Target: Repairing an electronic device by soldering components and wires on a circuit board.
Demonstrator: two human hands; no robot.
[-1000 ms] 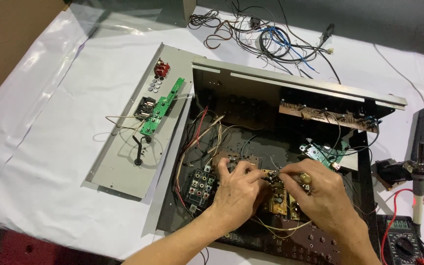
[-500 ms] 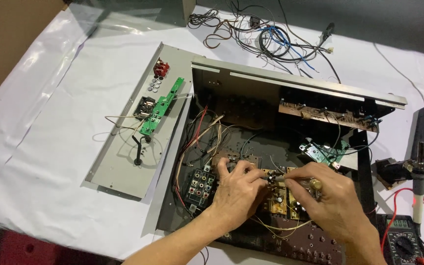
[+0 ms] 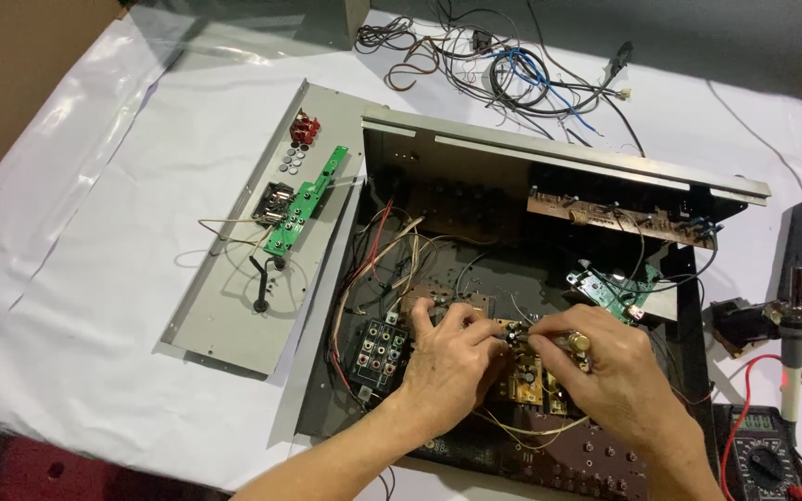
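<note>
Yellow circuit board (image 3: pixel 523 382) inside open metal chassis (image 3: pixel 475 158); left hand (image 3: pixel 447 366) and right hand (image 3: pixel 605 371) both pinch its small parts.

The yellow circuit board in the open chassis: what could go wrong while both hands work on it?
1. The left hand and right hand pinch small parts on the yellow circuit board; too much force might bend a lead.
2. Loose wires lie beside the left hand and could snag.
</note>
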